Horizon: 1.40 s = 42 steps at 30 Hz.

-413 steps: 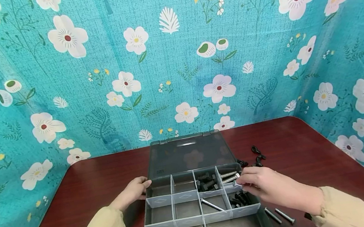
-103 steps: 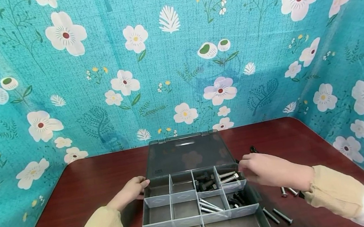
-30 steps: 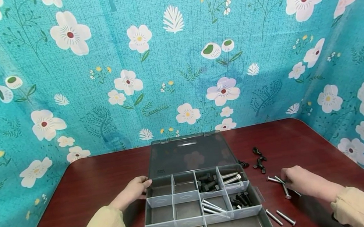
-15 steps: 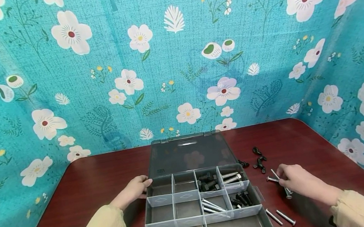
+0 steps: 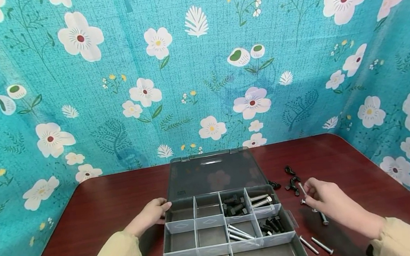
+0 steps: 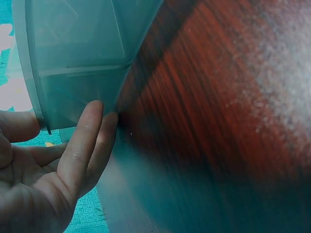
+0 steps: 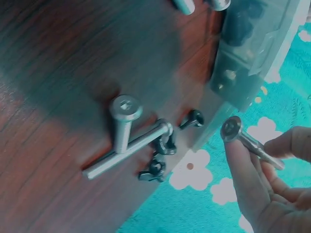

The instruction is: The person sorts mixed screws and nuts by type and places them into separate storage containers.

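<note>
My right hand [image 5: 330, 198] is raised over the table to the right of the box, pinching a silver socket-head bolt [image 7: 252, 147] between thumb and fingers. Below it, two more silver bolts [image 7: 127, 149] lie crossed on the table, partly hidden by the hand in the head view. My left hand [image 5: 151, 213] holds the left side of the grey organizer box [image 5: 199, 253], thumb at the rim and fingers along the outer wall. Silver bolts [image 5: 240, 232] of the same look lie in a middle-row compartment. Beside them sits a compartment of black bolts [image 5: 273, 223].
The box's lid [image 5: 214, 177] lies folded back. Back compartments hold black hex bolts [image 5: 234, 208] and silver hex bolts [image 5: 260, 202]. Black wing-shaped fasteners [image 5: 292, 181] lie beyond my right hand. Two silver bolts [image 5: 315, 245] rest near the box's right wall. A floral cloth hangs behind the table.
Silver bolts were added to the middle compartment over the earlier frames. Since a second ago, my right hand has lifted one bolt from the crossed group and moved slightly left. The left hand stays put.
</note>
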Available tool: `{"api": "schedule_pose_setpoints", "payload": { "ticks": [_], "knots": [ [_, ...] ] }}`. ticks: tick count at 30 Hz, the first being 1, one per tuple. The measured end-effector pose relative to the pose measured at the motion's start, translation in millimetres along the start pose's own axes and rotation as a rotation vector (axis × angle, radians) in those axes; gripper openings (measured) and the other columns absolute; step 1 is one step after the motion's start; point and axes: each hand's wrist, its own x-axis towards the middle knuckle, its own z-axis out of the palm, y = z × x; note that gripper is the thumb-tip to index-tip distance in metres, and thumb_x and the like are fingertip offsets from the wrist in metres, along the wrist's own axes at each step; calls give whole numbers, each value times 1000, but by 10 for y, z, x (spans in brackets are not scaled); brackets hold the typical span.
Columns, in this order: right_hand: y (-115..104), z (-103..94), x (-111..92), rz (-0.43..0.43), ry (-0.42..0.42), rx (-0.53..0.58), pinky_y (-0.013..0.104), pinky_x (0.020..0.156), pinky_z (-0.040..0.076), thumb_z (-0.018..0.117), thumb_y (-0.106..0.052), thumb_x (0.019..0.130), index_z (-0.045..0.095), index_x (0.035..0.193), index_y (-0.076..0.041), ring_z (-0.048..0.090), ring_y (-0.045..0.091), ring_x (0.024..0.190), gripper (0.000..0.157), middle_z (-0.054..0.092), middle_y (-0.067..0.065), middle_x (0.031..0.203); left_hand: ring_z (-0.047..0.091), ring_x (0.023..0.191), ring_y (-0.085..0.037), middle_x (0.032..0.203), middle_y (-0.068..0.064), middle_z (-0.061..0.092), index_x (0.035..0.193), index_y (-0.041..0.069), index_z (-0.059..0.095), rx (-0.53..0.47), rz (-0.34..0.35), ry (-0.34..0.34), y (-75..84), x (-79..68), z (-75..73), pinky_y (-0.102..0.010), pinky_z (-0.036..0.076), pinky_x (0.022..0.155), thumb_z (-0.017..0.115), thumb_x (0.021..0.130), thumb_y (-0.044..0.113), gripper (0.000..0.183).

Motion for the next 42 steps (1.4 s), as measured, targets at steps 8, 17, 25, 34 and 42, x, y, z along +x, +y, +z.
{"api": "schedule_pose_setpoints", "payload": {
  "ticks": [8, 17, 25, 34, 42],
  "knots": [
    [-173, -15, -39, -166, 80, -27, 20, 51, 43, 62, 0, 80, 53, 89, -12, 48, -3, 65, 18, 49, -12, 73, 52, 100, -38, 112, -32, 49, 126, -23, 31, 8, 0, 5, 6, -11, 4, -45, 54, 75, 41, 96, 7, 43],
    [-250, -18, -51, -385, 202, -64, 17, 58, 47, 68, 2, 75, 57, 96, -23, 50, -5, 72, 34, 54, -17, 85, 49, 106, -43, 117, -35, 46, 126, -23, 30, 0, -6, 0, 3, -3, 9, -45, 53, 77, 40, 96, 6, 43],
    [-331, -68, 6, -612, 232, -105, 7, 61, 37, 62, -21, 87, 59, 98, -23, 46, -3, 74, 11, 50, -17, 87, 52, 99, -36, 113, -30, 50, 127, -23, 31, 13, -9, -3, 9, -9, -2, -45, 54, 76, 41, 96, 7, 44],
    [-498, -133, 87, -804, 205, -157, 6, 64, 41, 36, -35, 95, 63, 101, -16, 52, 0, 78, 33, 54, -11, 94, 52, 100, -38, 112, -30, 50, 126, -22, 32, 22, -11, -3, 0, 2, -8, -44, 54, 75, 41, 96, 7, 43],
    [-687, -136, 146, -903, 172, -174, 5, 56, 34, 31, -27, 96, 64, 99, -15, 44, -2, 72, 35, 52, -10, 89, 51, 103, -41, 114, -32, 49, 126, -22, 32, 32, -16, 1, 27, -6, 3, -44, 54, 75, 41, 96, 8, 43]
  ]
}}
